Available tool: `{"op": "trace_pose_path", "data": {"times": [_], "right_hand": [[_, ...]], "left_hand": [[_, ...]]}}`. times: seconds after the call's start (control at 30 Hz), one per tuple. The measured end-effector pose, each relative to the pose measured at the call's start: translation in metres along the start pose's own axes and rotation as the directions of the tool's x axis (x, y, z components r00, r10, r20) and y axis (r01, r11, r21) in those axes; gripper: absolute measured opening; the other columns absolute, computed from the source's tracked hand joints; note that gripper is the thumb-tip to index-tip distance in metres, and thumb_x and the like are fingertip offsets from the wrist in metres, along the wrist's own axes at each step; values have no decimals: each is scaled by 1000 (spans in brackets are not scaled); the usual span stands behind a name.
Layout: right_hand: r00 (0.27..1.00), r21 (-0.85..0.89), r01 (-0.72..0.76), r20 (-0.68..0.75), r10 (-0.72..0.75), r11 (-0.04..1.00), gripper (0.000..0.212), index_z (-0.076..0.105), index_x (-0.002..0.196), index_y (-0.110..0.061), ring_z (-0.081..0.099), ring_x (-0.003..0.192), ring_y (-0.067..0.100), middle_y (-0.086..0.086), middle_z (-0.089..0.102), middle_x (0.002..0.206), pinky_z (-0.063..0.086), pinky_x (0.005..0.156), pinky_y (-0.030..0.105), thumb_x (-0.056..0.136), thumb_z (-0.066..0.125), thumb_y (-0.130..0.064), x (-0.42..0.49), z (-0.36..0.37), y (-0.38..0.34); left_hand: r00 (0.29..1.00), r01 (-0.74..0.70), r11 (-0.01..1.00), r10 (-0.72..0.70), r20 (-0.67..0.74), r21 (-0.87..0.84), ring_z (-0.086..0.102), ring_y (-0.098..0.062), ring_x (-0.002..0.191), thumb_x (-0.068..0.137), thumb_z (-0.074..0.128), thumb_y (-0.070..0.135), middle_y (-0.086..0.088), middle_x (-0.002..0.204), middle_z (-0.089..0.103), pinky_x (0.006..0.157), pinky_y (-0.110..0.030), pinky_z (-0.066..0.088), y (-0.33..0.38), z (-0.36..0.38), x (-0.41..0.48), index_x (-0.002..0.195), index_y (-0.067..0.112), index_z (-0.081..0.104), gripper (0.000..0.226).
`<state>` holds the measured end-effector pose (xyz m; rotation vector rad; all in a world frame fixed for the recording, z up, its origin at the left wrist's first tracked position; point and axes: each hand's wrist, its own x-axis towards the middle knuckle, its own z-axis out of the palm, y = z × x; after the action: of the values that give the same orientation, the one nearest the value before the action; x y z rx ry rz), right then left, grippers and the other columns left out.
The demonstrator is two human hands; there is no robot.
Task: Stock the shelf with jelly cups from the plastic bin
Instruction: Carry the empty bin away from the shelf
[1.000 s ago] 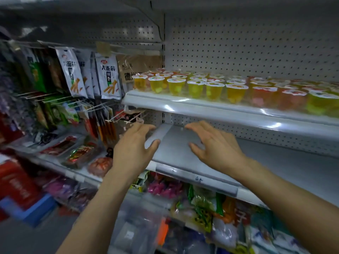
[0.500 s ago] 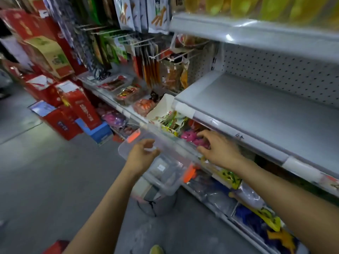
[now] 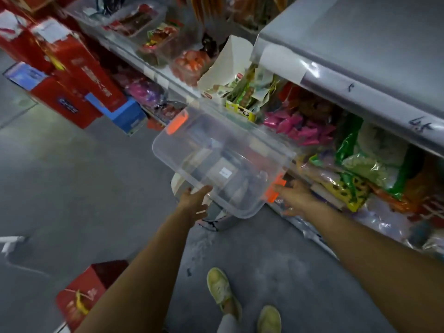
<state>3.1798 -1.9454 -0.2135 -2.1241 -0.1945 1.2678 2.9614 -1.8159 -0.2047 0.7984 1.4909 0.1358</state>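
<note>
Btm edge, nearest: two yellow-green shoes (image 3: 219, 288) on grey concrete floor (image 3: 72, 188). Red carton (image 3: 81, 293) on floor, btm-left.

Both forearms reach fwd to clear plastic bin (image 3: 216, 150), mid-frame, just in front of the lower shelf and about level w/ it.

Left hand (image 3: 195, 202) at bin's near-left corner, thumb up against the rim. Fingers blurred, so can't tell if gripping or only touching.

Right hand (image 3: 294, 197) at bin's near-right end. Fingers stretched fairly straight, tips touching orange latch (image 3: 274, 191), not curled round anything.

Second orange latch (image 3: 176, 122) on bin's far-left end. Bin contents smeared by motion blur, unreadable.

White-and-grey object (image 3: 217, 222) right under bin, poss. a stool.

Behind bin, right side: lower shelf packed w/ snack bags, pink ones (image 3: 300, 131) next to bin, green ones (image 3: 374, 159) further right.

Above those: grey shelf (image 3: 360, 44), clear price strip (image 3: 360, 102) along its front edge w/ handwritten marks.

Far left: red boxes (image 3: 79, 75) and a blue box (image 3: 125, 114) on floor against the shelving. Beyond them, clear trays of snacks (image 3: 153, 44) on a low shelf.
</note>
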Motion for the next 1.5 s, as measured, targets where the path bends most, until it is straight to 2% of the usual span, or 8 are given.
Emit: {"op": "trace_pose_path", "data": {"times": [0.1,0.23,0.33,0.47,0.6,1.03,1.27,1.5], "right_hand": [[999,119,-49,-11,50,992,35,57,114,-17,54,80,18,4,63,103,45,58,28,88,66,-38,24,18,6],[992,294,-95,-47,114,951,13,58,89,-17,59,72,20,9,63,89,56,78,44,86,71,-19,45,39,12],[987,332,-133,-45,156,934,10,61,86,-12,60,67,24,13,63,82,55,66,39,84,68,-5,41,47,6],[985,300,-125,-80,156,946,16,57,77,-14,55,54,19,9,59,66,50,46,26,83,65,-2,21,68,-11],[996,257,-90,6,92,962,11,61,83,-13,55,53,18,9,59,66,50,56,27,82,66,-3,0,100,-38],[922,96,191,323,-212,977,13,62,96,-7,63,84,29,15,64,89,54,83,50,83,64,-7,-89,253,-243],[811,94,359,461,-360,929,11,65,89,-12,61,71,22,8,65,77,55,79,45,82,63,-4,-141,351,-347],[736,24,437,565,-373,899,21,64,100,-4,62,69,23,13,65,78,54,57,30,80,67,-10,-157,489,-460]], "left_hand": [[999,21,997,-18,40,-75,61,-34,102,83,75,36,-2,118,54,88,-45,53,-1,8,27,141,22,40,69],[999,32,986,-34,-8,-161,64,-27,77,87,71,14,-6,94,60,49,-30,56,-1,16,48,124,14,47,44],[998,52,979,-59,-28,-198,60,-25,73,89,63,2,-10,91,57,42,-27,51,1,11,52,118,12,47,34],[998,46,971,-56,-34,-234,59,-32,74,86,58,-3,-11,90,58,58,-35,57,6,-21,50,122,10,49,40],[996,1,960,-24,-81,-279,61,-33,79,82,58,-6,-14,88,61,85,-59,54,16,-69,35,129,12,52,50],[881,-401,840,243,-407,-366,58,-16,59,89,56,-2,-1,77,60,43,-21,51,113,-279,-64,103,15,56,22],[807,-500,778,260,-530,-380,69,-28,75,87,57,2,-11,88,70,72,-45,61,152,-391,-89,107,11,57,23],[770,-534,734,218,-600,-419,69,-27,68,87,58,8,-15,90,70,73,-41,61,204,-533,-64,117,7,57,31]]}}
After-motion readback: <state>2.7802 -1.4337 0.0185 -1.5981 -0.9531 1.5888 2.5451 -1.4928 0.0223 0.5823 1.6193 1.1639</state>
